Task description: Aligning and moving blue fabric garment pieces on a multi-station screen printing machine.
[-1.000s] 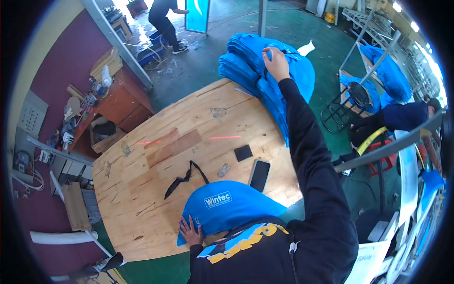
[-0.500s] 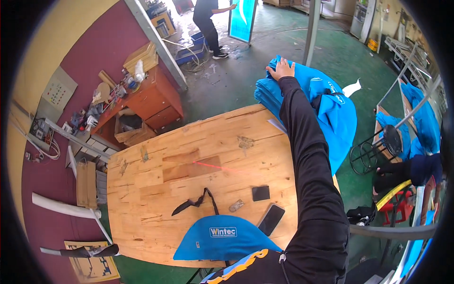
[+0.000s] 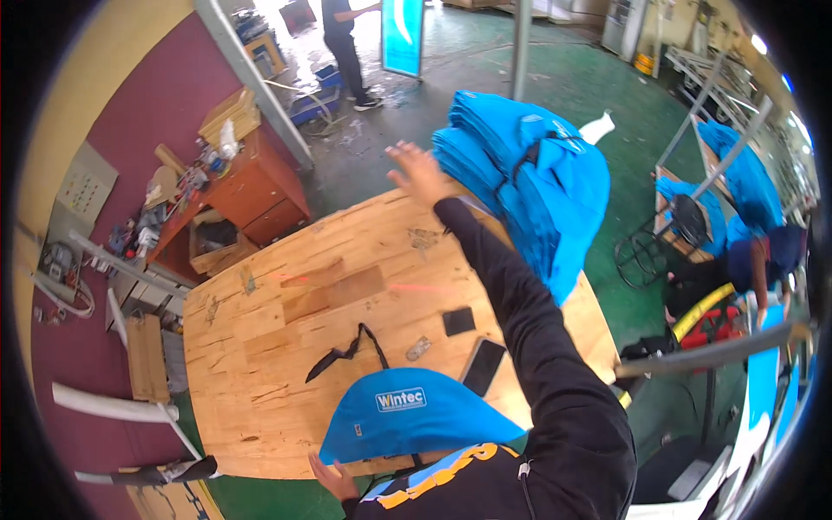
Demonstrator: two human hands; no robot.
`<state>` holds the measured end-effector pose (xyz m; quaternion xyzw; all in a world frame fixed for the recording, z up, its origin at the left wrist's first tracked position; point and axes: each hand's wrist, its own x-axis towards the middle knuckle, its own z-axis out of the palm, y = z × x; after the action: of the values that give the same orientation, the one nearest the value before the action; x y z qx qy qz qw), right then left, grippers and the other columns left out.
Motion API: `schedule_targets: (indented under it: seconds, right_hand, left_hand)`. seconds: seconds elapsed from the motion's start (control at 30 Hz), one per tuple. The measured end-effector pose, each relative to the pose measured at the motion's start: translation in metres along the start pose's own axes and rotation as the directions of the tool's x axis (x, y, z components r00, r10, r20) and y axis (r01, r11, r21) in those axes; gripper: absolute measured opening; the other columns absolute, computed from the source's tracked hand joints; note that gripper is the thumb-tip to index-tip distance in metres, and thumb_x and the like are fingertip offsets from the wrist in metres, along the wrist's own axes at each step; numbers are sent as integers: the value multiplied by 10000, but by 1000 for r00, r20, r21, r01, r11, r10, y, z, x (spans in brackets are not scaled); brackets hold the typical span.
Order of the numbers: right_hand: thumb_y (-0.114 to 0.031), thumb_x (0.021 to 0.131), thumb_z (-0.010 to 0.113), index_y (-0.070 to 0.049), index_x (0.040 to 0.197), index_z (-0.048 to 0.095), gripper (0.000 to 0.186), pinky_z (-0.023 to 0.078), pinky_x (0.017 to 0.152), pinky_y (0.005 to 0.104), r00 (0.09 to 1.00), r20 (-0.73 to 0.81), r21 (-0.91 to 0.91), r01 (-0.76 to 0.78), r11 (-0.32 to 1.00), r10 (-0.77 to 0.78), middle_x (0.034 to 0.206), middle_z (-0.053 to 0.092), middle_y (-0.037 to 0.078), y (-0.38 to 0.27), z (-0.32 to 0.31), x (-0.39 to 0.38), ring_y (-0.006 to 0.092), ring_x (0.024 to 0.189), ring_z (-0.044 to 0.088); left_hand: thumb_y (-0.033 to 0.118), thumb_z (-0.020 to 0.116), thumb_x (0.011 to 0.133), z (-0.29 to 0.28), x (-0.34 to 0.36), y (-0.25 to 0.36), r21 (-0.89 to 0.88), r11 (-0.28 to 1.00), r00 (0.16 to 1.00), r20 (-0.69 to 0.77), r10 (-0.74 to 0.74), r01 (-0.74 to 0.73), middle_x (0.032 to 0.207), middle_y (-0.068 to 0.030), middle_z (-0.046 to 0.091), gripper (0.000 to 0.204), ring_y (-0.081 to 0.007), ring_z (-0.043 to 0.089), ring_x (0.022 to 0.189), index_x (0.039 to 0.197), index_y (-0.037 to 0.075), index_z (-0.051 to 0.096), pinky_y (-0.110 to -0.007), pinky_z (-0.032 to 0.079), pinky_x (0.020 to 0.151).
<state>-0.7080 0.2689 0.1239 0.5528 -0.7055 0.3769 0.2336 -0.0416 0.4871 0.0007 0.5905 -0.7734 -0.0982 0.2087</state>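
At the near edge of the wooden table [image 3: 251, 373] lies a blue half-round fabric piece [image 3: 390, 438] with a printed label and a black strap [image 3: 345, 354] trailing from it. My left hand [image 3: 334, 477] is beside its lower left corner, fingers apart, holding nothing. My right hand [image 3: 419, 173] is raised over the far table edge with its fingers spread and empty. Just right of that hand sits a tall stack of folded blue fabric covers [image 3: 555, 195], with black straps on top. My right forearm crosses in front of the table's right part.
On the table lie a phone [image 3: 483, 367], a dark square pad [image 3: 458, 321] and a small metallic piece [image 3: 419, 348]. A cluttered brown desk [image 3: 269, 195] stands beyond the left side. One person [image 3: 345, 52] stands at the back near a blue panel; another [image 3: 737, 260] is at right.
My right hand has lifted off the stack of blue covers and moved left of it. My left hand has come into view at the lower edge. The whole view has shifted slightly.
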Motion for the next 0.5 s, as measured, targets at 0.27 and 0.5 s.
schedule_targets:
  seconds: [0.27,0.5]
  right_hand:
    - [-74,878,572,-48,1185,576,308,474,847,393,864,256,423,-503,754,433,1104,618,171,-278,-166,-333,356,1006,588]
    - [6,919,459,-23,1153,575,263,508,664,258,132,3,212,-969,129,991,768,652,74,-442,-363,-587,116,717,628]
  left_hand:
    - [121,483,916,-92,136,232,-994,108,780,54,623,-17,963,-136,603,216,-214,580,837,1051,-21,575,-355,443,808]
    - [438,447,962,-259,104,348,-245,-237,-31,-753,657,940,696,-105,542,443,-261,529,591,673,103,423,-366,386,550]
